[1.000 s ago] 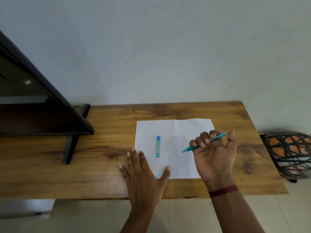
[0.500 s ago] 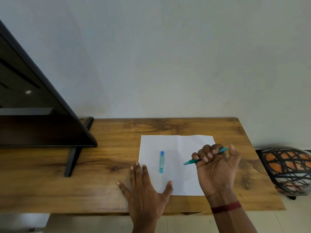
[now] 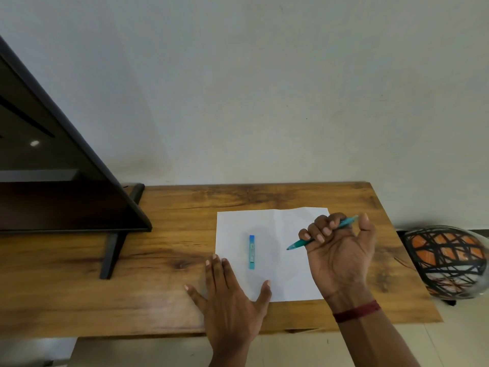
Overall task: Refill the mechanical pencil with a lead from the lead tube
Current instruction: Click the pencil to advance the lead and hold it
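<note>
A teal mechanical pencil [image 3: 299,243] is held in my right hand [image 3: 341,258], palm up, fingers curled round its barrel and tip pointing left. The thumb stands free beside the pencil's rear end. A small blue lead tube [image 3: 252,251] lies upright on a white sheet of paper [image 3: 275,226] in the middle of the wooden table [image 3: 164,245]. My left hand [image 3: 232,300] rests flat, palm down, fingers spread, on the paper's near left corner, just below and left of the tube. It holds nothing.
A dark monitor [image 3: 53,181] on a black stand [image 3: 113,250] fills the table's left side. Beyond the table's right edge sits a helmet [image 3: 447,263] with an orange and black pattern. A plain wall stands behind.
The view has tilted up a little, so the table sits lower in frame. My right fingers have curled tighter round the pencil. My left hand stays flat on the paper.
</note>
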